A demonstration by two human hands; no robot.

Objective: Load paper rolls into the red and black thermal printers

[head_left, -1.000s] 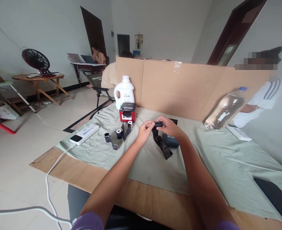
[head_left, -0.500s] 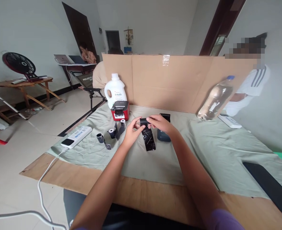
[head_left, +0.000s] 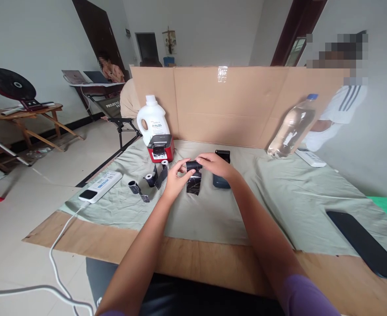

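Observation:
Between both hands is a small black paper roll (head_left: 193, 166), with a loose strip of dark, shiny paper hanging below it. My left hand (head_left: 177, 179) grips its left end with thumb and fingers. The fingers of my right hand (head_left: 213, 164) close on its right end. Just behind my right hand lies a dark handheld device (head_left: 221, 181) with its black lid raised, partly covered by the hand. Several partly unwound black rolls (head_left: 150, 179) lie left of my left hand. Beyond them stands a red and black printer (head_left: 160, 150) with dark paper at its front.
A white jug (head_left: 153, 120) stands behind the printer against a cardboard screen (head_left: 226, 105). A clear bottle (head_left: 292, 127) leans at the right. A white power strip (head_left: 101, 188) lies left, a black phone (head_left: 364, 243) right. A person in a white sleeve (head_left: 351, 103) is beyond the screen.
The strip hanging from the roll is shorter than before. Both hands still hold the roll, and the whole view has shifted slightly.

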